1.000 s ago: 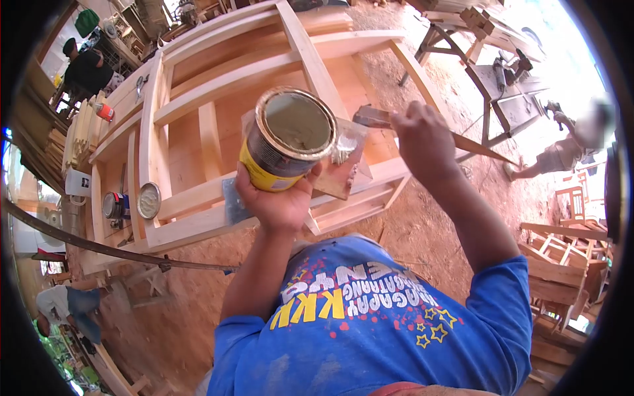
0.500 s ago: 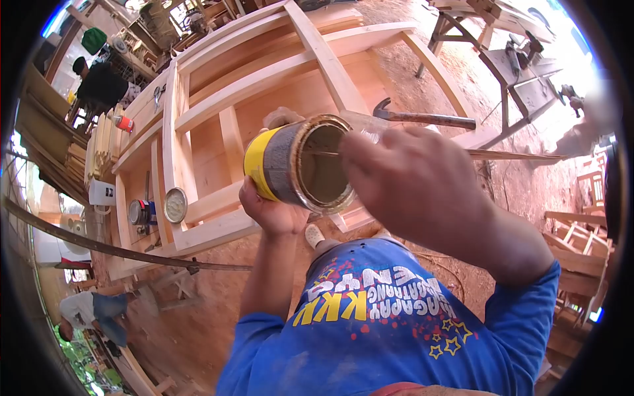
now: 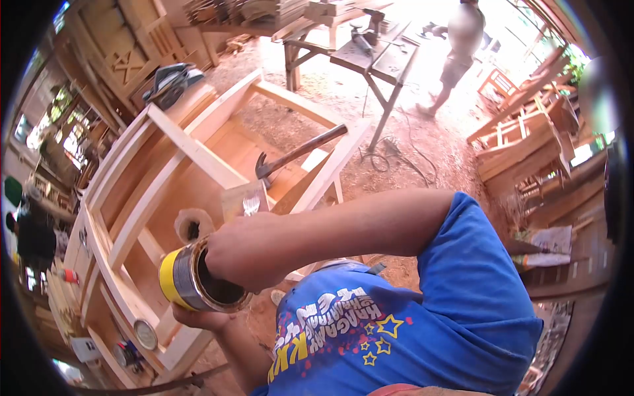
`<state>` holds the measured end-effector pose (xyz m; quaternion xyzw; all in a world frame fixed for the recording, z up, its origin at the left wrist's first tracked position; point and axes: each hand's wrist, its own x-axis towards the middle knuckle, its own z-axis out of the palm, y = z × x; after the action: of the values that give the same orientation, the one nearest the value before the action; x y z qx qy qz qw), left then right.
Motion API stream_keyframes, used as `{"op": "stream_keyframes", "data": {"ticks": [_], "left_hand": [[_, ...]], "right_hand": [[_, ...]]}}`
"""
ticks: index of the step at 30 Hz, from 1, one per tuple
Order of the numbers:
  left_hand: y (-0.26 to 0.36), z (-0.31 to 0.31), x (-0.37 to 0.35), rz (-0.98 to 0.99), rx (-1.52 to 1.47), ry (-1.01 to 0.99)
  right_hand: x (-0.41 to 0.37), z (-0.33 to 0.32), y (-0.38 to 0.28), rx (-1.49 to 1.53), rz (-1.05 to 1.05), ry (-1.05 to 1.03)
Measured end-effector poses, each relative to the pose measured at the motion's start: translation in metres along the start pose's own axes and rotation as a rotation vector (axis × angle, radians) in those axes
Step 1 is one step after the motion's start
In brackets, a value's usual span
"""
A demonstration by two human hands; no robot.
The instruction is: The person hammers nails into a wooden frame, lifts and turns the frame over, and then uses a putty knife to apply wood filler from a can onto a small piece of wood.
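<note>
My left hand [image 3: 198,318] is wrapped around the lower side of a yellow and grey metal can [image 3: 178,280], tilted with its mouth toward me. My right hand [image 3: 244,254] is closed at the can's mouth, its fingers down inside the rim. What it grips is hidden, so I cannot tell what it is. Past the can lies a pale rounded thing with a dark hole [image 3: 193,224]. Beyond my right hand is a small flat pale piece [image 3: 234,201] with a white patch. A claw hammer [image 3: 300,152] rests across the wooden frame [image 3: 198,158].
A round lid [image 3: 145,334] lies on the frame's near left corner. At the far end sits a power tool [image 3: 173,82]. A workbench [image 3: 376,63] carries drills, with a cord [image 3: 413,168] on the floor nearby. A person [image 3: 456,53] stands beyond; stacked furniture [image 3: 528,152] is at right.
My view has swung to the right, so the can and the frame sit lower and farther left. My right hand has gone deeper into the can's mouth. The left hand keeps its hold.
</note>
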<state>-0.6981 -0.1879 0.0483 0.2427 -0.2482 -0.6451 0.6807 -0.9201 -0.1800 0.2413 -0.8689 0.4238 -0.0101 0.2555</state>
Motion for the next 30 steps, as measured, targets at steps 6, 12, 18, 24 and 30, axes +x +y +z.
{"op": "stream_keyframes", "data": {"ticks": [6,12,18,24,30], "left_hand": [[-0.006,0.044,0.017,-0.103,-0.214,-0.361],[-0.022,0.045,0.035,-0.106,0.031,-0.268],[-0.016,0.062,0.052,-0.272,-0.326,-0.273],[-0.004,0.058,0.041,-0.377,-0.34,-0.183],[0.001,0.05,0.038,-0.37,-0.34,-0.165]], "right_hand": [[-0.008,0.015,0.021,0.168,-0.035,0.048],[-0.034,0.017,0.041,0.496,-0.052,0.276],[-0.069,-0.022,0.046,0.437,0.168,0.457],[-0.072,-0.024,0.049,0.621,0.305,0.464],[-0.06,-0.021,0.055,0.293,0.057,0.533]]}}
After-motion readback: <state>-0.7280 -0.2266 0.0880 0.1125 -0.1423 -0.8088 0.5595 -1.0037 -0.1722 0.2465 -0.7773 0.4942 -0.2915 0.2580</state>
